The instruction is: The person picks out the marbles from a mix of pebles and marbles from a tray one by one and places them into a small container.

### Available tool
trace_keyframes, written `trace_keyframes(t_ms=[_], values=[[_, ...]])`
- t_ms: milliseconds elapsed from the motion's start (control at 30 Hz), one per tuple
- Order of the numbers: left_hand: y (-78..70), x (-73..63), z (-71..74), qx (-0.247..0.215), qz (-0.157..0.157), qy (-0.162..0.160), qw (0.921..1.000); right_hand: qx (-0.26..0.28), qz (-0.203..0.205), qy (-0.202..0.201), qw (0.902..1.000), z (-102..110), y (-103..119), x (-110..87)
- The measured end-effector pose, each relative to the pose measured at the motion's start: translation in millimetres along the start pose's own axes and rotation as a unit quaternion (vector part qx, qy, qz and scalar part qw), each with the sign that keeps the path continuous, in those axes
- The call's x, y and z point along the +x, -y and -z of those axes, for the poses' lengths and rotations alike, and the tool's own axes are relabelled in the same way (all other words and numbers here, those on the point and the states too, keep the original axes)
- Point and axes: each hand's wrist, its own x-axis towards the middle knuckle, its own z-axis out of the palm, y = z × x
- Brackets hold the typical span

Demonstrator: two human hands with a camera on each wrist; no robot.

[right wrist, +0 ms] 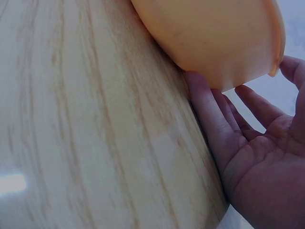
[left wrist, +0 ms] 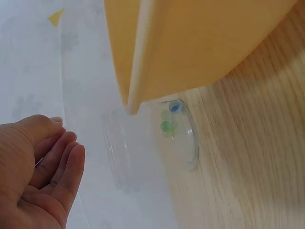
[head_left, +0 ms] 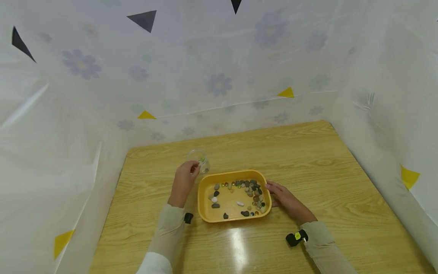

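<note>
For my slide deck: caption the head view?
Left hand beside clear cup; right hand against yellow tray of stones.

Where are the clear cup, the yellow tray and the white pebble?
clear cup (head_left: pixel 199 156): head view, on its transparent wall.
yellow tray (head_left: pixel 202 198): head view, on its left rim.
white pebble (head_left: pixel 240 204): head view, on the pebble's middle, inside the tray.

Glossy wood-grain table (head_left: pixel 308 160), smooth matt plastic tray (head_left: pixel 205 198), clear plastic cup (head_left: pixel 200 158).
</note>
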Motion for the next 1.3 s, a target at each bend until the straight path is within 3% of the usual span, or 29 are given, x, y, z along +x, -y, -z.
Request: trace_keyframes(t_ms=[500, 900, 1300], values=[[-18.1, -16.8, -19.8, 0.025, -0.035, 0.039, 0.9983, 0.012, 0.011, 0.003, 0.9999, 2.6, -2.8, 0.0], [-20.2, -22.3, -37.8, 0.030, -0.075, 0.068, 0.9944, 0.014, 0.005, 0.001, 0.9999, 2.9, -2.5, -0.2], [-26.6, -27.7, -48.8, 0.053, -0.064, 0.097, 0.9917, 0.012, 0.004, -0.003, 0.9999, 2.0, -1.8, -1.9]])
